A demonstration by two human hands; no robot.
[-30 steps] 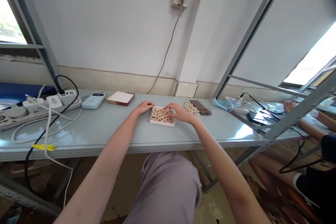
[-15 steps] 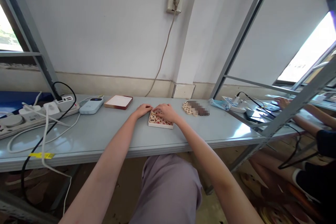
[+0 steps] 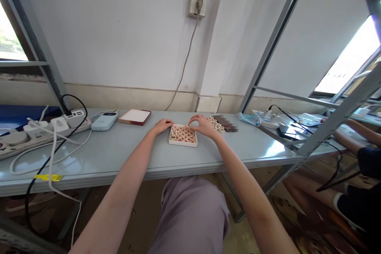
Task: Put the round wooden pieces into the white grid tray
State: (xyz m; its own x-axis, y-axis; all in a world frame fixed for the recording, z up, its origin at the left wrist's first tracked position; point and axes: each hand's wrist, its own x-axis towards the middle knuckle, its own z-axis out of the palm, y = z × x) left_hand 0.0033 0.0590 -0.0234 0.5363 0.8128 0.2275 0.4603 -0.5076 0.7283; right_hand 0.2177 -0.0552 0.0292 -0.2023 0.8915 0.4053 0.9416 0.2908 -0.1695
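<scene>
A shallow white box (image 3: 182, 143) sits on the table in front of me, filled with rows of round Chinese chess pieces (image 3: 179, 133) marked mostly in red. My left hand (image 3: 162, 126) grips the box at its back left corner, fingers curled. Over the back right corner, my right hand (image 3: 203, 125) pinches a pale round chess piece (image 3: 188, 126) between thumb and fingertips. More loose chess pieces (image 3: 216, 124) lie to the right, partly behind my right hand.
A box lid (image 3: 135, 116) lies at the back left, near a pale blue power bank (image 3: 104, 121). Power strips (image 3: 44, 131) with cables crowd the left end. Beyond the loose pieces are a dark pixelated object (image 3: 227, 123) and a blue plastic packet (image 3: 249, 119). A person's arm (image 3: 347, 143) shows at right.
My right hand has shifted right from over the middle of the box to its back right corner, uncovering most of the pieces. My left hand stays at the box's corner.
</scene>
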